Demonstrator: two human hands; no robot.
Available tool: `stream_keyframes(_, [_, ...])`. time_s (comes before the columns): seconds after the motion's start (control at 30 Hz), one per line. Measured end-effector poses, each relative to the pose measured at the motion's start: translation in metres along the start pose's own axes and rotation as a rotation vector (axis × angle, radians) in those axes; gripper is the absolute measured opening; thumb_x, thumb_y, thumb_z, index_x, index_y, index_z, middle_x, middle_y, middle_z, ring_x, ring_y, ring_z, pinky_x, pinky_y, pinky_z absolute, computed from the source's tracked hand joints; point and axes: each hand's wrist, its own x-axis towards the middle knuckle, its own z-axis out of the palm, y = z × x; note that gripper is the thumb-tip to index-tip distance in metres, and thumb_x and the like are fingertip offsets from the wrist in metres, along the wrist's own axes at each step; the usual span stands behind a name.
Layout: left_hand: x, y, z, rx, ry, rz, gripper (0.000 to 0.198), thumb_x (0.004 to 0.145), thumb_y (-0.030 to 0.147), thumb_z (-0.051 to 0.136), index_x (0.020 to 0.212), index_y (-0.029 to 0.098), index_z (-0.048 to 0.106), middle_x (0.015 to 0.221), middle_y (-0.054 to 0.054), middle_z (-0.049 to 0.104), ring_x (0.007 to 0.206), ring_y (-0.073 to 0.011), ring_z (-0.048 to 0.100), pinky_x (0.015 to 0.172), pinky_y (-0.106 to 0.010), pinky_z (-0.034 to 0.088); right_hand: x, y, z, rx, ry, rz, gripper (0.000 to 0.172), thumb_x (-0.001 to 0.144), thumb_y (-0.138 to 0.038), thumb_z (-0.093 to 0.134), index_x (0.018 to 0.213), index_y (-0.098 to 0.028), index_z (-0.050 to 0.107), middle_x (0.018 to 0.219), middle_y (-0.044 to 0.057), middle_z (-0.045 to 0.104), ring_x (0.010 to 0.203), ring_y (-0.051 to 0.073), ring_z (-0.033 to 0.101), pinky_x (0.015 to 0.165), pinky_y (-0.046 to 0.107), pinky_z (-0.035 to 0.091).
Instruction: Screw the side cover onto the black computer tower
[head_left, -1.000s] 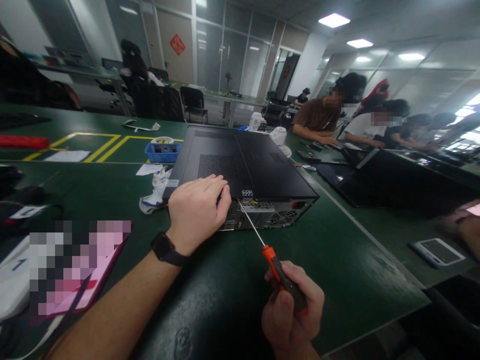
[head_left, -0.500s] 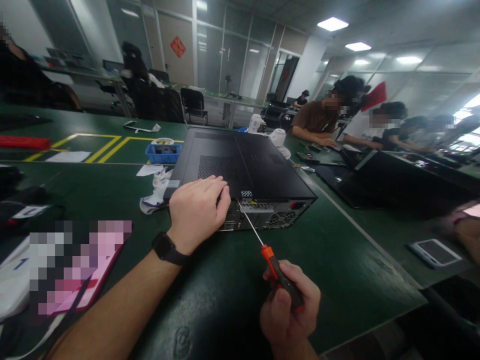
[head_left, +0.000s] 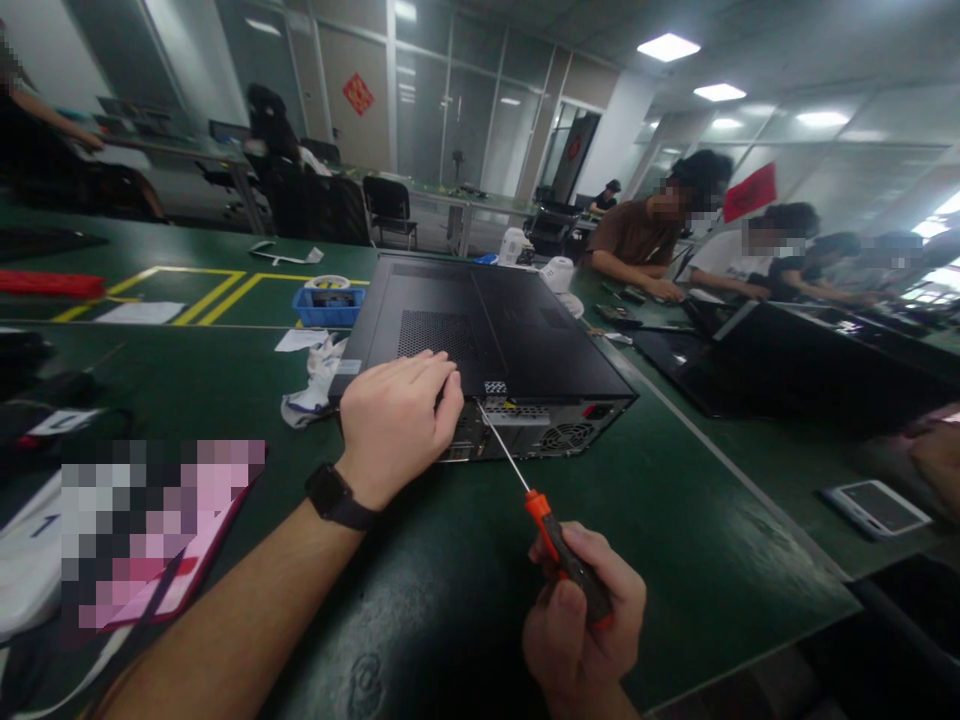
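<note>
A black desktop computer case [head_left: 495, 330] lies flat on the green table [head_left: 675, 540], its rear panel towards me. My left hand [head_left: 397, 420], with a dark watch on the wrist, rests curled on the case's near top edge, fingers pressed together at the rim. My right hand [head_left: 585, 620] is closed round the orange-and-black handle of a screwdriver [head_left: 551, 540]. The thin shaft runs up and left, and its tip meets the rear panel's upper edge, just beside my left fingertips.
A blue parts tray [head_left: 326, 305] and crumpled white cloth [head_left: 311, 380] lie left of the case. A tablet [head_left: 874, 505] lies at the right. Another dark case [head_left: 810, 360] and several seated people are along the right side. Blurred papers sit at my near left.
</note>
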Motion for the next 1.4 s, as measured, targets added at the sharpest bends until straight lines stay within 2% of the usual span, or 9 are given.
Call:
stream_keyframes(0.47, [-0.001,-0.0017,0.0026,-0.001,0.002,0.007,0.027,0.101,0.029,0.054,0.106,0.02,0.079,0.118,-0.007,0.082,0.109,-0.029,0.079,0.095,-0.047,0.061,-0.0027,0.0006,-0.0016,-0.021,0.01,0.013,0.032,0.104,-0.028,0.054,0.132,-0.016,0.059,0.1,0.007,0.065,0.077,0.018,0.067,0.063,0.037,0.061])
stream_keyframes(1.0, [0.0001,-0.0001,0.0004,0.008,0.015,0.019,0.026,0.102,0.028,0.054,0.104,0.019,0.078,0.116,-0.006,0.083,0.109,-0.028,0.079,0.094,-0.044,0.061,0.0012,-0.0009,0.0003,-0.004,0.008,-0.001,0.032,0.103,-0.027,0.054,0.133,-0.016,0.059,0.101,0.009,0.065,0.075,0.016,0.065,0.06,0.034,0.059])
stream_keyframes(1.4, [-0.0007,-0.0017,0.0024,0.007,0.02,0.022,0.026,0.102,0.028,0.054,0.105,0.019,0.078,0.116,-0.006,0.083,0.108,-0.0278,0.079,0.092,-0.045,0.061,-0.0051,0.0023,-0.0008,-0.021,0.027,0.007,0.033,0.103,-0.028,0.055,0.133,-0.016,0.06,0.106,0.01,0.066,0.08,0.018,0.068,0.064,0.036,0.061])
